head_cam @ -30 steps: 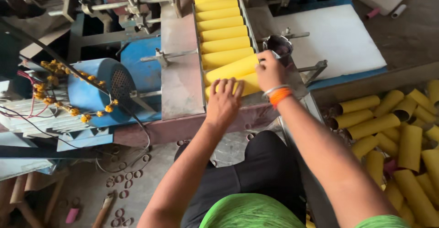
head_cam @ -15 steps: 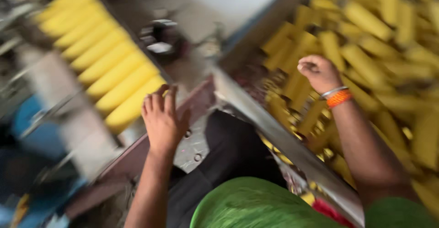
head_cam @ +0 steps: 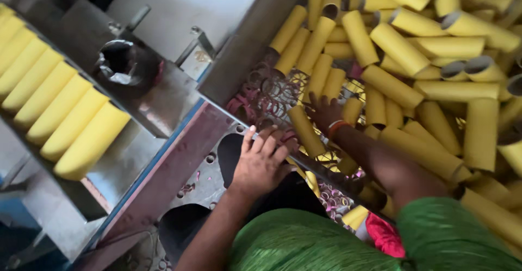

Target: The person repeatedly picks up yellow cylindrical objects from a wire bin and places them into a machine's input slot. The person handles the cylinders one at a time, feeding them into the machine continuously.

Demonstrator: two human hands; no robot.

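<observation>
Your right hand (head_cam: 325,113) reaches into the big pile of yellow tubes (head_cam: 413,70) on the right, fingers spread and holding nothing yet, while your left hand (head_cam: 260,162) rests flat, near 7 tubes lined up far left (head_cam: 60,113).

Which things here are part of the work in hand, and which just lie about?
In hand:
right hand reaching into the bin's yellow tubes
left hand resting on the machine edge
row of yellow tubes on the chute

Lying about:
pink rings
dark cup
</observation>
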